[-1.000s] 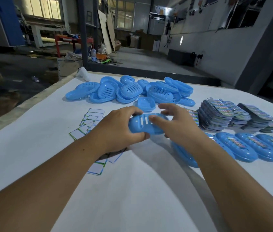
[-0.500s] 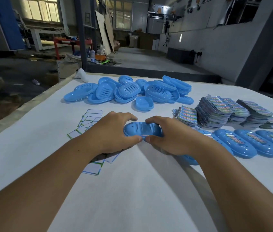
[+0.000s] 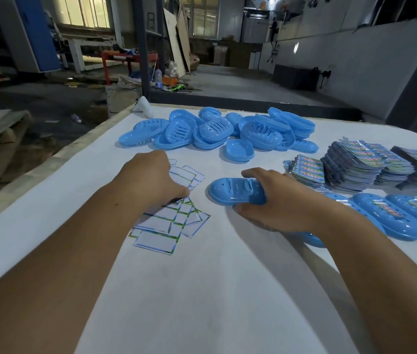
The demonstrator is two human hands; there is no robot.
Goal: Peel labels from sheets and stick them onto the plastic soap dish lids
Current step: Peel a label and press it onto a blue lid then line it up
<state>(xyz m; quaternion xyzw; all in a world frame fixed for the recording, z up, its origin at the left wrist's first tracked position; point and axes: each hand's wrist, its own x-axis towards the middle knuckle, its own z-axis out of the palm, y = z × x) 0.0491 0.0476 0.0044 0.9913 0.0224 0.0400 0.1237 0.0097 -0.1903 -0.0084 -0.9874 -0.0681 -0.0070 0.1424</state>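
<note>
Holding a blue lid [image 3: 236, 194] by its right end, the right hand [image 3: 279, 203] has its grip clamped on the plastic, thumb under the near edge and fingers over the far one. This keeps the slotted piece steady just above the bench [image 3: 215, 290] and leaves most of its surface bare, presumably so a label can go on.

At nine o'clock from the lid, the left hand [image 3: 155, 180] rests on the scattered backing sheets [image 3: 169, 221]. Its fingers are hidden beneath the back of the hand, so I cannot tell whether that grip is apart or pinched on a sheet. The sheets look peeled, only coloured borders left, and lie overlapping, which suggests a discard spot.

At three o'clock, fresh label stacks [image 3: 355, 167] sit within easy reach of the right hand, and in front of them a row of labelled lids [image 3: 394, 218] lies side by side, probably finished work kept apart. At twelve o'clock, the heap of unlabelled dishes [image 3: 217, 130] waits at the far edge. My guess is that the next move calls for a fresh label.
</note>
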